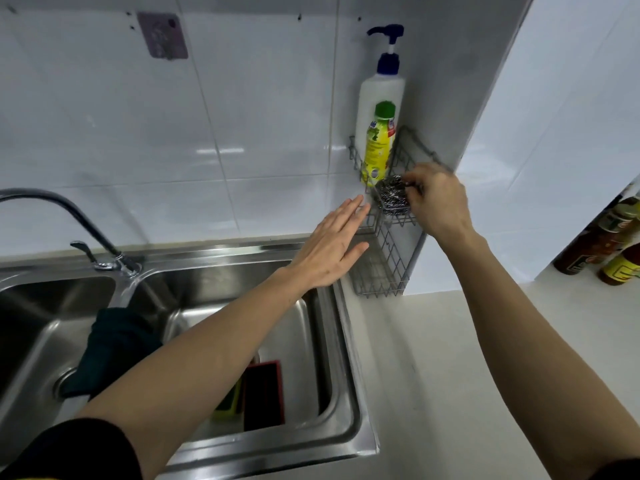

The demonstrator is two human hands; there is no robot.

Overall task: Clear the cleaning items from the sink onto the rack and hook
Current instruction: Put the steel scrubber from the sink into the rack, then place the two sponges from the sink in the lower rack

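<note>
My right hand (438,202) grips a steel wool scourer (393,195) at the upper shelf of the wire corner rack (388,261). My left hand (332,247) is flat and open, its fingertips at the rack's left edge. In the right basin of the steel sink (349,344) lie a dark green cloth (110,348), a red sponge (265,393) and a yellow-green sponge (227,405), partly hidden by my left forearm. A purple adhesive hook (162,35) sticks to the wall tiles at upper left.
A white pump bottle (381,98) and a yellow bottle with a green cap (377,147) stand in the rack's upper shelf. The faucet (69,220) arches over the sink divider. Sauce bottles (602,244) stand on the white counter at far right.
</note>
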